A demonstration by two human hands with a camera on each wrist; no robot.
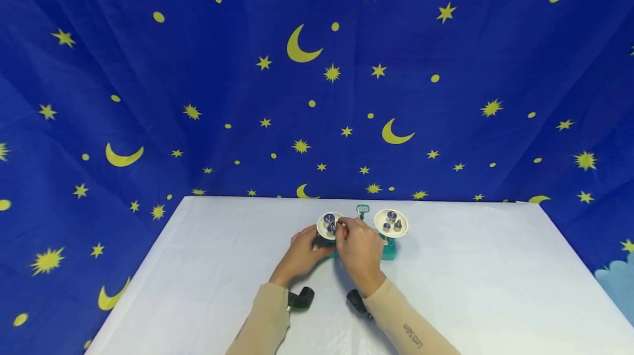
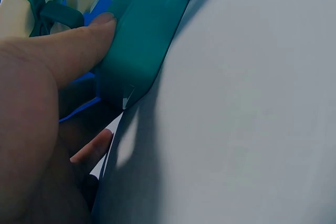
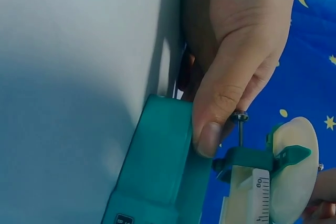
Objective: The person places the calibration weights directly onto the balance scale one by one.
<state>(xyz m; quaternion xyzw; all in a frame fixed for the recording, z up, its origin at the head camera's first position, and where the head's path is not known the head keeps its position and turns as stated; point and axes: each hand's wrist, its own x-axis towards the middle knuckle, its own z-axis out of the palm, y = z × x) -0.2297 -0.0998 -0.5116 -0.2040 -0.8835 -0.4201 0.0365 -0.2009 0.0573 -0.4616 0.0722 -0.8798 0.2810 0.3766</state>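
Observation:
A teal and white toy balance scale (image 1: 388, 253) stands near the table's back edge. Two metal weights (image 1: 329, 218) show in its white left pan (image 1: 322, 234); the right pan (image 1: 380, 216) carries three. My left hand (image 1: 299, 256) grips the left end of the teal base (image 2: 142, 30), thumb on the front face, fingers behind. Over the left pan, my right hand (image 1: 361, 247) has its fingertips pinched on a small weight, largely hidden by the fingers. In the right wrist view, only a few right fingers (image 3: 323, 211) show beside the pan.
A white cloth covers the table (image 1: 470, 289), and a blue star-patterned curtain (image 1: 346, 96) hangs behind it. Between the pans rises a teal loop-shaped piece (image 1: 363, 209). Black wrist-worn devices (image 1: 302, 298) project inward from both forearms.

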